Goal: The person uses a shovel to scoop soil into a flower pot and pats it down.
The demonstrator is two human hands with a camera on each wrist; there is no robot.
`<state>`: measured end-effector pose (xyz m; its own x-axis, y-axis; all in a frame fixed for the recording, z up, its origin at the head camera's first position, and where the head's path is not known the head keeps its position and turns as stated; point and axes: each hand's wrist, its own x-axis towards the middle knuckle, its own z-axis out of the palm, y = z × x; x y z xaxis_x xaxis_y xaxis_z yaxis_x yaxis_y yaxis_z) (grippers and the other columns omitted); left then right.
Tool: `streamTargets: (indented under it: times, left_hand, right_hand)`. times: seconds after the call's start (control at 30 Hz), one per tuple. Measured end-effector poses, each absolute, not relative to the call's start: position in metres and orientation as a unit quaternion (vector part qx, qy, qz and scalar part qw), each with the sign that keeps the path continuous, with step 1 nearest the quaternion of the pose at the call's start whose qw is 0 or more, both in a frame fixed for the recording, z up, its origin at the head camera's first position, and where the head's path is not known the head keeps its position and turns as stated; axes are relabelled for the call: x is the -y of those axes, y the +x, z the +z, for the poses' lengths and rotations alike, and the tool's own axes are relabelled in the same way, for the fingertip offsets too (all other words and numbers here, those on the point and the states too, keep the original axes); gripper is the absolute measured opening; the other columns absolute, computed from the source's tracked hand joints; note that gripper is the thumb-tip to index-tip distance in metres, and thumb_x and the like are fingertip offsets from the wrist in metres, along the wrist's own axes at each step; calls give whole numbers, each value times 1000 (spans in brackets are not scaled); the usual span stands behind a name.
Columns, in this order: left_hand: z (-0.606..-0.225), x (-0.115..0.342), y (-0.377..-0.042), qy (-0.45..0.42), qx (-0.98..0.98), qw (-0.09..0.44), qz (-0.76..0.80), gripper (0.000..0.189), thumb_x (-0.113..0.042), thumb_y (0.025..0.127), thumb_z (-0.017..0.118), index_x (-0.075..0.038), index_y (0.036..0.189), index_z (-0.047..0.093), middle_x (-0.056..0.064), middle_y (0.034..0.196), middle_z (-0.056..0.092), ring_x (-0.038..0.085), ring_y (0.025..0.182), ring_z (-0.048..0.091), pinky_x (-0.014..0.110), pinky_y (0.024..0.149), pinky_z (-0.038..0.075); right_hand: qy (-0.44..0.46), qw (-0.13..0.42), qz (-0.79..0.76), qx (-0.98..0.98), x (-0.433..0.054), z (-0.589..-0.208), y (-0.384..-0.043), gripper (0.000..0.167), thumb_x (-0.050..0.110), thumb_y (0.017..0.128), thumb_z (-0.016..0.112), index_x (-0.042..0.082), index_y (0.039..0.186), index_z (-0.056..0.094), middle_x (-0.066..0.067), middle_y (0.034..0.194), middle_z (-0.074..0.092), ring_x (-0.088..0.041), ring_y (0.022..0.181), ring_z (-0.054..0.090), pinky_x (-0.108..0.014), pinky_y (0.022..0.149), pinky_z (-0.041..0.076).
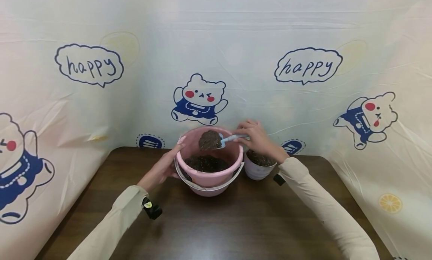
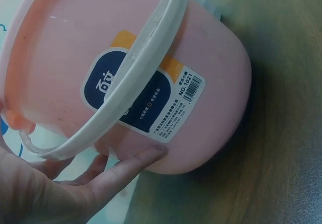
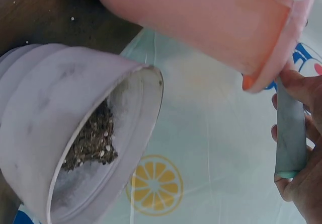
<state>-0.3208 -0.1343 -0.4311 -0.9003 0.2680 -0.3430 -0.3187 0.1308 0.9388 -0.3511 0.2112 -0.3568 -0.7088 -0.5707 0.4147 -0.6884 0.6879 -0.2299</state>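
A pink bucket [image 1: 208, 180] with a white handle [image 2: 138, 73] stands on the table, dark soil [image 1: 206, 164] inside it. At its left side my left hand [image 1: 161, 166] grips the rim with the thumb on top, fingers [image 2: 133, 164] against the outer wall near the label. My right hand [image 1: 255, 137] holds a small light-blue trowel [image 1: 233, 137] by its grey handle [image 3: 291, 128]. A heap of soil [image 1: 210, 140] sits on the blade, above the bucket's opening. Right of the bucket, under my right forearm, is a whitish flowerpot [image 1: 258, 171] with soil in it.
The dark wooden table [image 1: 216, 222] ends at a patterned cloth backdrop [image 1: 249, 65] behind the bucket and along both sides. A black wrist device [image 1: 152, 209] is strapped at my left cuff. Small white specks lie on the table near the pot.
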Motion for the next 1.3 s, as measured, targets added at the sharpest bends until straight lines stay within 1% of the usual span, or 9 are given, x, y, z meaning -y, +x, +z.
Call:
streamTargets:
  times: [0.13, 0.27, 0.43, 0.77, 1.0, 1.13, 1.3]
  left_hand:
    - [-433, 136, -319, -25, -712, 219, 667, 91, -64, 101, 46, -3, 165, 22, 31, 162, 33, 42, 134, 50, 57, 97, 57]
    - [-434, 137, -318, -22, -708, 219, 671, 93, -64, 102, 46, -3, 166, 19, 31, 165, 28, 44, 139, 45, 62, 100, 54]
    - [-434, 137, -318, -24, -706, 220, 673, 91, -62, 102, 46, -4, 166, 18, 30, 166, 27, 44, 141, 43, 63, 101, 52]
    - [-434, 136, -320, -33, -710, 219, 669, 90, -62, 102, 46, -3, 165, 21, 32, 162, 32, 42, 135, 48, 57, 96, 57]
    - [-435, 135, -321, -32, -707, 219, 671, 90, -63, 101, 47, -5, 165, 23, 31, 162, 34, 41, 133, 50, 56, 94, 58]
    - [-433, 135, -322, -29, -709, 220, 669, 91, -65, 101, 47, -4, 165, 22, 30, 162, 34, 41, 134, 50, 60, 98, 55]
    - [-432, 134, -323, -30, -712, 219, 667, 90, -65, 101, 47, -6, 165, 24, 28, 163, 34, 42, 137, 47, 63, 102, 52]
  right_hand:
    - [350, 157, 189, 904, -216, -354, -349, 23, 21, 95, 79, 11, 116, 81, -5, 107, 71, -22, 97, 50, -44, 86, 30]
    - [358, 168, 192, 898, -223, -354, -348, 24, 19, 93, 80, 9, 115, 81, -7, 107, 72, -24, 98, 51, -45, 87, 29]
    - [356, 182, 195, 896, -235, -352, -347, 24, 15, 92, 81, 7, 115, 80, -8, 106, 72, -24, 96, 51, -43, 85, 29]
    - [354, 202, 199, 891, -261, -345, -346, 22, 13, 92, 81, 6, 112, 80, -8, 105, 72, -26, 96, 54, -40, 83, 33]
    - [345, 221, 196, 891, -281, -344, -344, 23, 12, 93, 80, 5, 114, 80, -10, 107, 73, -30, 99, 58, -44, 84, 37]
    - [341, 235, 197, 889, -293, -344, -343, 22, 9, 92, 80, 3, 113, 80, -13, 106, 74, -31, 96, 57, -44, 82, 39]
    - [334, 254, 204, 885, -308, -343, -341, 21, 6, 89, 82, 1, 110, 80, -14, 103, 74, -28, 89, 55, -40, 79, 37]
